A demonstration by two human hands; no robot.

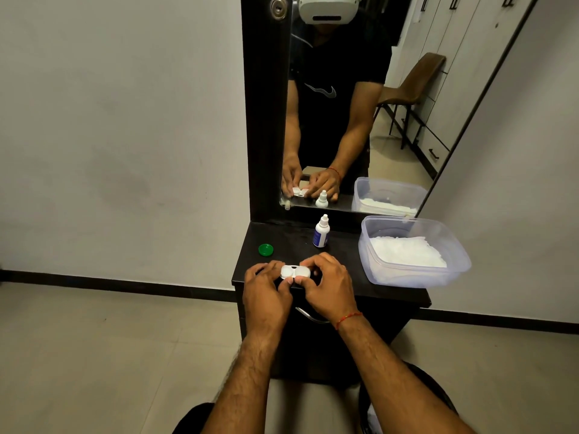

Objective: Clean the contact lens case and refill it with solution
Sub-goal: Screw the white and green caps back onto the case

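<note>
A white two-well contact lens case point(295, 271) is held just above the front of the dark dresser top point(341, 242). My left hand point(266, 289) grips its left end and my right hand point(326, 285) grips its right end, thumbs meeting under its middle. Both wells look uncovered, though fingers hide the ends. A small white solution bottle point(321, 231) with a blue label stands upright behind the case, cap on. A green round cap point(266, 249) lies to the left on the top.
A clear plastic tub point(416, 277) holding white tissues sits at the right edge of the dresser top. A mirror point(360, 104) rises behind, showing the same items. A drawer handle point(308, 316) is below my hands. Tiled floor surrounds the dresser.
</note>
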